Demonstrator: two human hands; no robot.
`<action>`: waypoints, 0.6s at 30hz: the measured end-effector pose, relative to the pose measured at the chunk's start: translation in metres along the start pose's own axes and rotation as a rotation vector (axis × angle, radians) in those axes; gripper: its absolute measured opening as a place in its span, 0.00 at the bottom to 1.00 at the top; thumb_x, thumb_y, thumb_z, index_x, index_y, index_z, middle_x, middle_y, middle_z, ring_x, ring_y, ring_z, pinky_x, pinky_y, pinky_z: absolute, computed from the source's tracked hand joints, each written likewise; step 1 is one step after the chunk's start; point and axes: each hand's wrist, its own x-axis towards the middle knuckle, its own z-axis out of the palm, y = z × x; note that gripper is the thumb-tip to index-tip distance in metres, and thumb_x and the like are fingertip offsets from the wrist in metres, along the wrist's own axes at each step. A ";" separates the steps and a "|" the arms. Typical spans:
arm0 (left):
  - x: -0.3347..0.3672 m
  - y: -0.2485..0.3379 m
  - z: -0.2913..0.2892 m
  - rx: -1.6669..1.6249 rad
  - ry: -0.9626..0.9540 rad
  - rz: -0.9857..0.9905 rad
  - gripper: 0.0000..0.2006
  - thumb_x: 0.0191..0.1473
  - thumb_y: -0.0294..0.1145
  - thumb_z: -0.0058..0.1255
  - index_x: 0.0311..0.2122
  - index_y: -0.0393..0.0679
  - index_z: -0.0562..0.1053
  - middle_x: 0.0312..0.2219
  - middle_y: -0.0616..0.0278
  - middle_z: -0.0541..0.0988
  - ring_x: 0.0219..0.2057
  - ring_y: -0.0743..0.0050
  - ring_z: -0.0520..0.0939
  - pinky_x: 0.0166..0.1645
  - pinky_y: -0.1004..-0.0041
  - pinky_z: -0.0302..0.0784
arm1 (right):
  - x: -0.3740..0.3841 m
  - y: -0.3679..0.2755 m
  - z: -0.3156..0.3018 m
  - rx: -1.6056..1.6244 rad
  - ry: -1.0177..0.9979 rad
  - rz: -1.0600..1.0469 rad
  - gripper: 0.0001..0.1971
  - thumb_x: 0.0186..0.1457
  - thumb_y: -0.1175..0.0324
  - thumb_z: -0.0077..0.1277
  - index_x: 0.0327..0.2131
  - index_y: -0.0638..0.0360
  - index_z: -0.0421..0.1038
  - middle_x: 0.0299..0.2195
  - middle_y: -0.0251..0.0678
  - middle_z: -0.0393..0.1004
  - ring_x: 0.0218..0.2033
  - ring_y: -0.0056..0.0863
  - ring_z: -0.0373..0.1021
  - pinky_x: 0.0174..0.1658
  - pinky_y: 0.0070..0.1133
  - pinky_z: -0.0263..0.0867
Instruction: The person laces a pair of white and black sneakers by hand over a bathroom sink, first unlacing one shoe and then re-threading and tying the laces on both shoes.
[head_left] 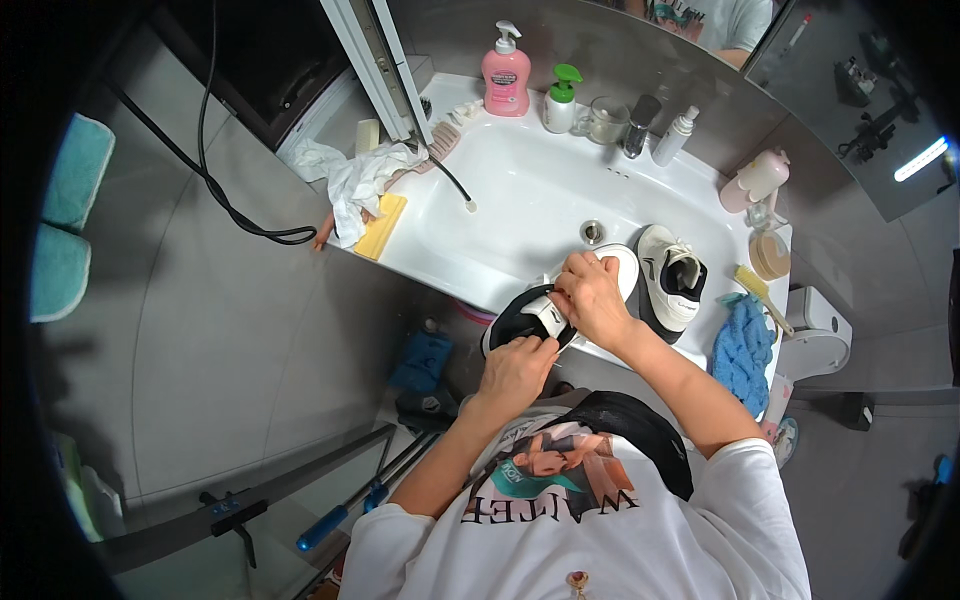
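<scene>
Over the front rim of the white sink (470, 265), my two hands hold a white sneaker (623, 268) with a black lining. Its pale toe points toward the drain, and the dark opening faces back to the left. My right hand (593, 300) grips the upper near the tongue, fingers bent and pressed together. At the near side of the opening, my left hand (515, 375) pinches the collar edge. A matching white sneaker (667, 290) with a black lining rests in the sink's right part, beside my right hand.
A pink pump bottle (507, 75), a green-topped bottle (561, 100), a glass cup (605, 121) and the faucet (640, 125) line the back. To the right lie a yellow brush (755, 285) and a blue cloth (743, 350). White cloth (360, 180) and a yellow sponge (381, 228) occupy the left end.
</scene>
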 end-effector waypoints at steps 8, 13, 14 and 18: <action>0.005 -0.003 0.001 0.032 0.009 0.047 0.05 0.49 0.30 0.50 0.26 0.43 0.67 0.18 0.59 0.70 0.23 0.61 0.75 0.26 0.67 0.70 | -0.006 -0.017 0.017 0.102 0.039 0.331 0.05 0.37 0.73 0.58 0.21 0.60 0.71 0.29 0.36 0.65 0.35 0.33 0.62 0.38 0.30 0.51; 0.001 -0.003 0.002 0.030 -0.003 -0.014 0.06 0.48 0.30 0.51 0.26 0.43 0.67 0.19 0.59 0.71 0.23 0.60 0.75 0.26 0.65 0.69 | -0.016 0.013 0.015 0.823 -0.116 0.577 0.05 0.42 0.72 0.55 0.21 0.62 0.71 0.29 0.30 0.62 0.33 0.21 0.61 0.38 0.19 0.58; 0.000 -0.003 0.004 0.025 -0.001 -0.052 0.06 0.47 0.30 0.52 0.26 0.43 0.67 0.19 0.58 0.71 0.23 0.58 0.75 0.26 0.64 0.69 | -0.020 0.018 0.015 0.968 -0.151 0.598 0.05 0.44 0.71 0.55 0.22 0.63 0.71 0.29 0.29 0.61 0.33 0.19 0.60 0.38 0.18 0.58; 0.003 -0.002 -0.003 -0.011 -0.066 -0.091 0.05 0.48 0.30 0.52 0.28 0.42 0.69 0.20 0.58 0.72 0.24 0.58 0.76 0.27 0.65 0.70 | -0.027 0.020 0.014 1.245 -0.161 0.696 0.05 0.46 0.70 0.55 0.24 0.61 0.70 0.30 0.29 0.61 0.38 0.22 0.59 0.42 0.18 0.56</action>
